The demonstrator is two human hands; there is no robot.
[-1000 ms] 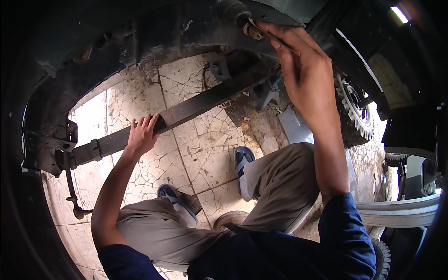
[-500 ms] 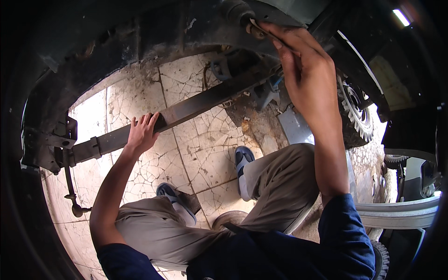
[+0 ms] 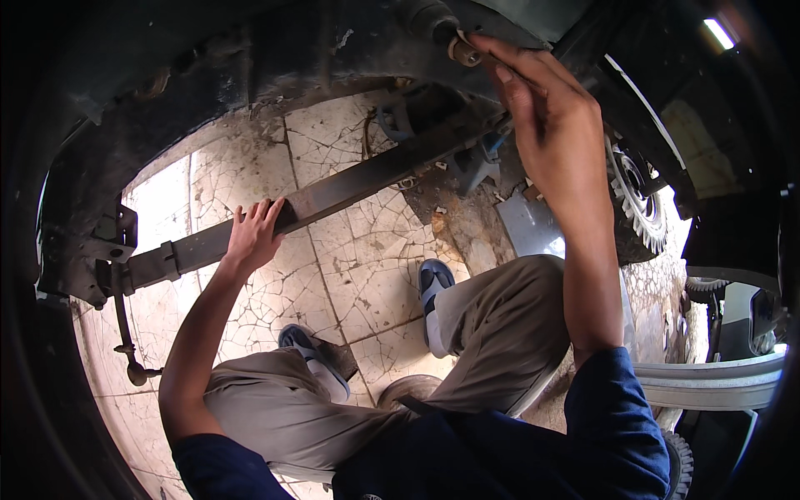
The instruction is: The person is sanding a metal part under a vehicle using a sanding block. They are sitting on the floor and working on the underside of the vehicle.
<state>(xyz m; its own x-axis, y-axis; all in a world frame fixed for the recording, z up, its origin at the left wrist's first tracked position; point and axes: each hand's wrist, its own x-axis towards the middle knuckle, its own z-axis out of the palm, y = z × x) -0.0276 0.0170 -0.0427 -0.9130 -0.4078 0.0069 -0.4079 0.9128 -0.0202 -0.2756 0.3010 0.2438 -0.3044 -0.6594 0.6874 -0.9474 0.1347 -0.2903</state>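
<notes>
Left hand: I am seeing the left hand (image 3: 252,237) resting on the leaf spring (image 3: 333,196), fingers (image 3: 271,211) spread flat over its top edge, not curled round it; it is bracing, not gripping.
Right hand: the right hand (image 3: 550,142) is reaching up under the vehicle body, fingers (image 3: 492,52) pinching toward a small brass-coloured fitting (image 3: 461,52) at the end of a dark rubbery part (image 3: 421,12). I cannot tell whether they are fully closed on it; they are touching it at least.
Fitting: sitting right at the right fingertips, well apart from the left fingers, tucked under the dark wheel arch (image 3: 275,58).
Spring: running from the bracket (image 3: 100,250) beyond the left fingers, slanting up toward the axle area just below the right fingers.
Below: the cracked tiled floor (image 3: 333,275), bent legs in khaki trousers (image 3: 500,342), and blue-and-white shoes (image 3: 433,287).
Beside right wrist: a knobby tyre (image 3: 637,204).
Risk, grip: I am judging the fingertip hold as slight; a greasy fitting could be slipping out and dropping to the floor between the legs.
Risk, brace: the open left palm is giving little hold, so a shifting spring could be pinching those fingers.
Risk, sight: the arch is shadowing the fitting, so misthreading looks possible.
</notes>
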